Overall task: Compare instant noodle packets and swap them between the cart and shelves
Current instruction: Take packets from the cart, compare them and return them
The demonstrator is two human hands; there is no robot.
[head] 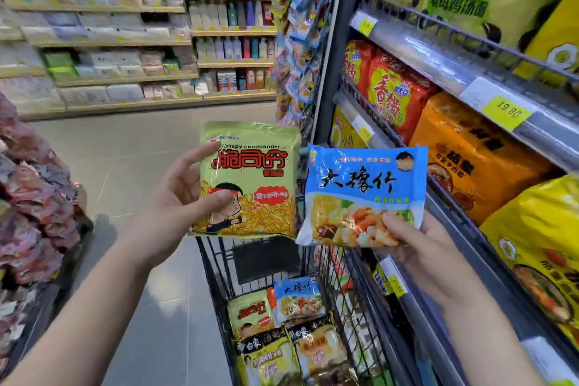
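Seen from the head camera, the person stands in a shop aisle with a packet raised in each hand, above the black wire shopping cart (pixel 342 285).

The left hand (pixel 183 197) grips a pale green plastic noodle packet with red lettering and a cartoon boy (pixel 250 178) by its left edge. The thumb is pressed across the front and the fingers are curled round the back.

The right hand (pixel 419 247) pinches a blue and white plastic noodle packet with black brush characters (pixel 363 194) at its lower right corner, thumb on the front, fingers underneath. The two packets are held upright and just beside each other, faces toward the camera (whether their edges touch, I cannot tell).

Down in the cart lie four more packets. A second blue one (pixel 299 298) and a second green one (pixel 250 313) lie side by side, and nearer the person are two black-topped yellow packets (pixel 266 357).

To the right, close by the right hand, the noodle shelves (pixel 438 53) hold red bags (pixel 394 94), an orange multipack (pixel 470 160) and a big yellow multipack (pixel 539 244). A yellow price tag (pixel 506 113) sits on the shelf rail.

Across the grey floor (pixel 141 150) stand blurred shelves of bottles and pale packs (pixel 125 41).
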